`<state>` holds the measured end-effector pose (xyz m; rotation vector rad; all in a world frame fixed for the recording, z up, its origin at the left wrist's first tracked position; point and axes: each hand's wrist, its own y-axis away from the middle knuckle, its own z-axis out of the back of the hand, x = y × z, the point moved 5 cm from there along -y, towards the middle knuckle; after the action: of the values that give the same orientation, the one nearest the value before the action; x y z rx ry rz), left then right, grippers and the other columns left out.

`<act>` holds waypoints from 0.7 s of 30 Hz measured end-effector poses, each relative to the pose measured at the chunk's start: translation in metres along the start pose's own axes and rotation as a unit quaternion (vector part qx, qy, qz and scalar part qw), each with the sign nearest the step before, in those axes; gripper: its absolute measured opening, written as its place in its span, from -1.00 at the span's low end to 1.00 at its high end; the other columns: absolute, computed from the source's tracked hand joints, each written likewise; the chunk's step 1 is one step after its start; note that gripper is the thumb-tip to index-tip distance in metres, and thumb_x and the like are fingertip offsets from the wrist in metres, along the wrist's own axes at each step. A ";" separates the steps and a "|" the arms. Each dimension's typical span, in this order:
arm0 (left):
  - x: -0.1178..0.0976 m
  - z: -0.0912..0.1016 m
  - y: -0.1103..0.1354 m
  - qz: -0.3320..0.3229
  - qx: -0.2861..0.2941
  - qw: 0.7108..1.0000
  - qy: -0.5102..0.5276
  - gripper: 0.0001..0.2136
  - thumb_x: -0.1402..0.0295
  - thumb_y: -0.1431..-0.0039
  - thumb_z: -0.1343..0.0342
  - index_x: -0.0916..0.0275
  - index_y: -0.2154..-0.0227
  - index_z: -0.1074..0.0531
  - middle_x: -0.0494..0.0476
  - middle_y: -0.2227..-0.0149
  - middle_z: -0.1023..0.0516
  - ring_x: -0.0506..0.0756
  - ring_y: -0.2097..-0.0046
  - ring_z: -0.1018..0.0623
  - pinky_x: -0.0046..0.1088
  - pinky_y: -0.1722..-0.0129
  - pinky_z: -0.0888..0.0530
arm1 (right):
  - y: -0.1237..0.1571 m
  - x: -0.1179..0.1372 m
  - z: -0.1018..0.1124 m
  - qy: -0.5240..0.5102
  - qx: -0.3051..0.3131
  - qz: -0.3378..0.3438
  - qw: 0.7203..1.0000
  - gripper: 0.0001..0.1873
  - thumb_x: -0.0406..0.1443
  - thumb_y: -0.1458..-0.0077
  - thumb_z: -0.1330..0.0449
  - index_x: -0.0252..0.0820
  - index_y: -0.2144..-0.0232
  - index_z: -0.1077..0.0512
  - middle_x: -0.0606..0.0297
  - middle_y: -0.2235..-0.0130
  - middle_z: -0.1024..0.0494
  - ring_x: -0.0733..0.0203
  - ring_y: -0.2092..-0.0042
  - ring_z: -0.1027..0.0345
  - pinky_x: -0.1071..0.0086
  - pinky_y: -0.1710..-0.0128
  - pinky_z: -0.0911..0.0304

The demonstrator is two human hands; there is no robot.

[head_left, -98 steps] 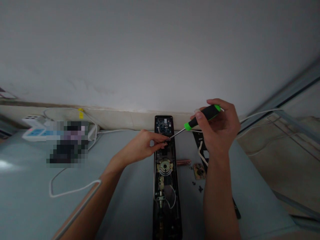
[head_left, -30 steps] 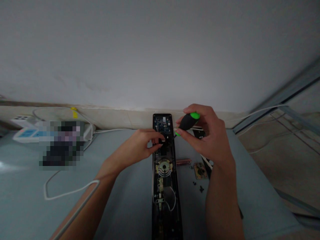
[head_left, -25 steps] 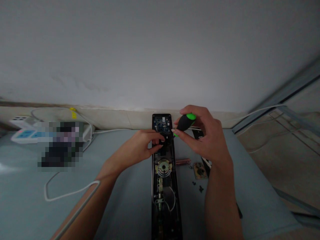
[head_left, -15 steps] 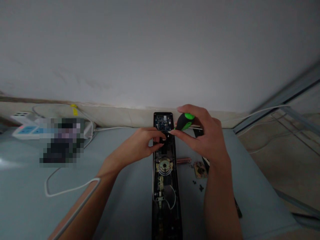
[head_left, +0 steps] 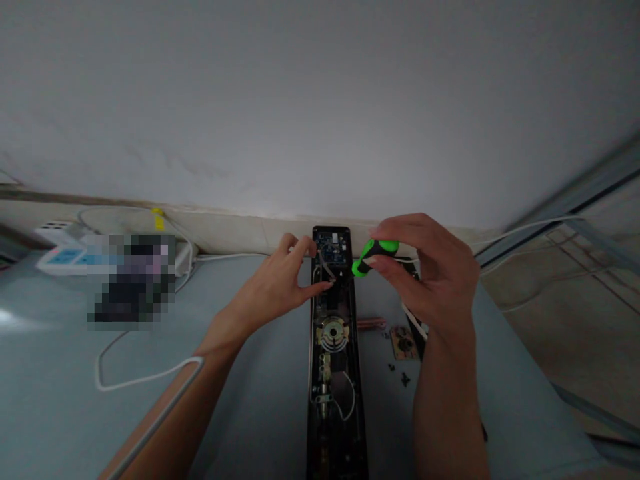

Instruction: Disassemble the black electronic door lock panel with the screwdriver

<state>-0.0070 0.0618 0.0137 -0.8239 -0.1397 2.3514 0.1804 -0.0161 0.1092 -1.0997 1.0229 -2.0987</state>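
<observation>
A long black door-lock body (head_left: 334, 373) lies open on the grey table (head_left: 260, 413), with a blue circuit board (head_left: 331, 245) at its far end and a brass round part (head_left: 333, 335) in the middle. My left hand (head_left: 280, 287) rests at the lock's left edge, fingers spread, its thumb by a grey ribbon cable (head_left: 327, 270). My right hand (head_left: 430, 273) grips a black and green screwdriver (head_left: 373, 256), whose tip points down into the lock near the cable. The shaft is mostly hidden.
A copper-coloured spring piece (head_left: 371, 323), a small brass plate (head_left: 403, 342) and loose dark screws (head_left: 400, 375) lie right of the lock. A white cable (head_left: 135, 380) loops at left near a power strip (head_left: 65, 253). The wall rises just behind.
My left hand has let go of its pinch on the lock's upper part and spread its fingers. The grey ribbon cable now shows. My right hand with the screwdriver shifted slightly right.
</observation>
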 end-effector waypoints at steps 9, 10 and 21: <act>0.001 -0.018 0.002 0.032 -0.013 0.997 0.067 -0.52 0.21 -0.12 -0.38 0.15 0.02 -0.25 0.16 0.00 -0.26 0.03 0.31 -0.52 -0.17 0.16 -0.65 | 0.003 -0.002 -0.001 -0.047 0.041 -0.042 0.997 -0.60 -0.36 -0.35 -0.12 0.12 -0.13 -0.51 0.31 -0.06 -0.64 0.12 -0.06 -0.54 0.05 -0.10 -0.48; 0.001 -0.019 0.001 0.034 -0.011 0.997 0.068 -0.52 0.22 -0.12 -0.38 0.15 0.02 -0.25 0.16 0.00 -0.26 0.02 0.33 -0.51 -0.17 0.16 -0.65 | 0.003 -0.003 -0.001 -0.050 0.028 -0.038 0.998 -0.64 -0.35 -0.31 -0.19 0.12 -0.08 -0.53 0.32 0.01 -0.67 0.13 -0.01 -0.56 0.09 -0.04 -0.50; 0.004 -0.022 0.000 0.031 0.004 0.995 0.097 -0.56 0.26 -0.13 -0.36 0.16 0.04 -0.25 0.12 0.02 -0.24 0.01 0.31 -0.51 -0.16 0.13 -0.65 | 0.003 -0.004 -0.003 -0.067 0.047 -0.054 0.995 -0.58 -0.38 -0.35 -0.11 0.11 -0.16 -0.48 0.29 -0.13 -0.61 0.12 -0.10 -0.52 0.04 -0.15 -0.43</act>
<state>0.0037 0.0623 -0.0058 -1.0605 -0.0246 2.3113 0.1803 -0.0136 0.1041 -1.2553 0.8098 -2.1022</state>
